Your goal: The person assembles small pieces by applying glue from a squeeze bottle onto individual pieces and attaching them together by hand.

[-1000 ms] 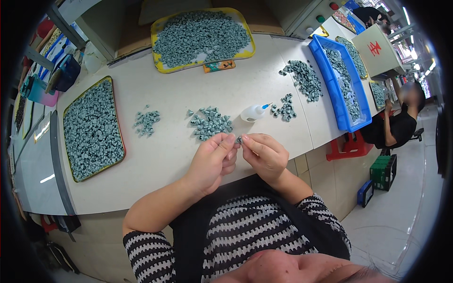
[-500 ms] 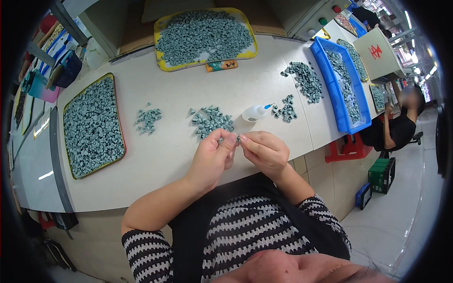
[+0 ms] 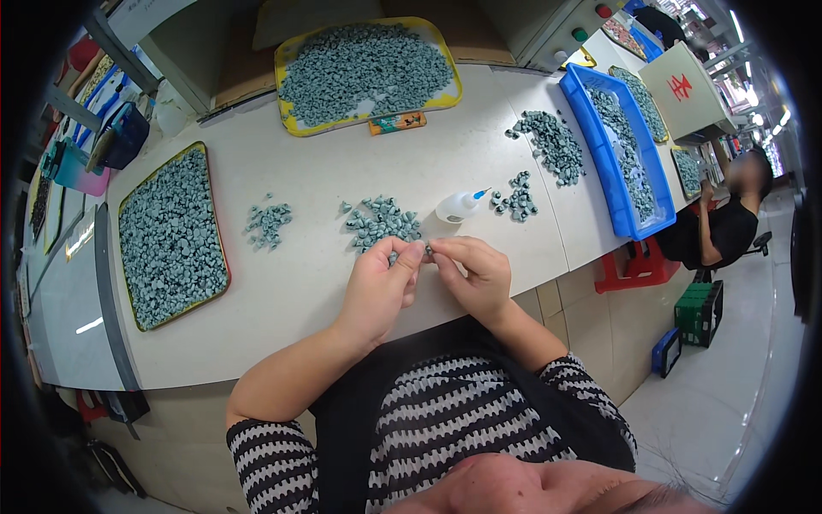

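Observation:
My left hand (image 3: 383, 278) and my right hand (image 3: 476, 276) meet over the near part of the table, fingertips almost touching. Between them is a small grey-green piece (image 3: 428, 249), pinched by both; its exact kind is too small to make out. Just beyond my left hand lies a loose pile of grey-green pieces (image 3: 379, 219). A white squeeze bottle (image 3: 458, 206) with a blue, needle-like tip lies tilted beyond my right hand. To its right is a small cluster of similar pieces (image 3: 519, 199), and another small pile (image 3: 270, 224) lies to the left.
A red-rimmed tray (image 3: 229, 272) full of pieces stands at left, a yellow-rimmed tray (image 3: 289, 125) at the back. An orange-green tube (image 3: 397, 123) lies before it. At right are a larger heap (image 3: 552, 146) and a blue bin (image 3: 609, 175). Another person (image 3: 726, 214) sits at far right.
My right hand has turned slightly and shifted a little left, its fingers more bent. Both hands stay together at the small piece. The whole view has shifted slightly.

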The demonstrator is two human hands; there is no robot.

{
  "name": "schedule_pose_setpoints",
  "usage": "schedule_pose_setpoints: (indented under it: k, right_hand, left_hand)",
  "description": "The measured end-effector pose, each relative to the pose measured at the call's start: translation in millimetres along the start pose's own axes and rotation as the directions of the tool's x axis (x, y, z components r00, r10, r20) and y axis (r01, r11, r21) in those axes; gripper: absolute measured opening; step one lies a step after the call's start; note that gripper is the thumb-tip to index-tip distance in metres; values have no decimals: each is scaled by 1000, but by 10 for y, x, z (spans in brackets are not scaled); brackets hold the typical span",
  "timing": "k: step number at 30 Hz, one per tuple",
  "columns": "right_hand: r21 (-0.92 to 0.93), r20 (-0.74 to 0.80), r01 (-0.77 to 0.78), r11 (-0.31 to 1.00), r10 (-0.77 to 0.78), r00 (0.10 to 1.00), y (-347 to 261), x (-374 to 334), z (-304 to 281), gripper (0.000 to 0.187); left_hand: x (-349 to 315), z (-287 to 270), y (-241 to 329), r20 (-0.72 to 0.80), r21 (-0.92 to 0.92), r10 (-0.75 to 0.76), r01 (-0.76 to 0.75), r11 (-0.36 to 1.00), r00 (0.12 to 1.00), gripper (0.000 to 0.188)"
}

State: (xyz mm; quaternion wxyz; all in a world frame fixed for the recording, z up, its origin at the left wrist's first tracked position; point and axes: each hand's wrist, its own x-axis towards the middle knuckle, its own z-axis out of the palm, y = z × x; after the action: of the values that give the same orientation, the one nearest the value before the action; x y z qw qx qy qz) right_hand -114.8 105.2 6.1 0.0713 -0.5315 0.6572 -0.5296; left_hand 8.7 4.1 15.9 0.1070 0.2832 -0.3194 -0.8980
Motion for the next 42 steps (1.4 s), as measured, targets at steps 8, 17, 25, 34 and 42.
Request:
schedule_pose_setpoints:
  k: [8,17,25,34,42]
  right_hand:
    - [-103,-4,102,989,-103,995,-6,8,48,25]
    - [-117,-251,-120,986,88,964,111,-32,-113,19]
    - [-282,-78,-185,941,170,982,109,235,-222,52]
    - [-73,43,-123,990,126,991,172,140,-281,42]
    - [-159,105,20,987,-3,994,171,81,-340,41]
  left_hand:
    - [12,1,18,-52,5,2,-1,1000,999,18]
    - [13,-65,124,-151,-133,13,-33,991,988,20]
    - [-13,52,64,9,-198,-34,35,980,999,18]
    - [69,-5,30,99,-186,-89,107,977,991,26]
    - [65,72,52,11,-244,-117,117,963,993,25]
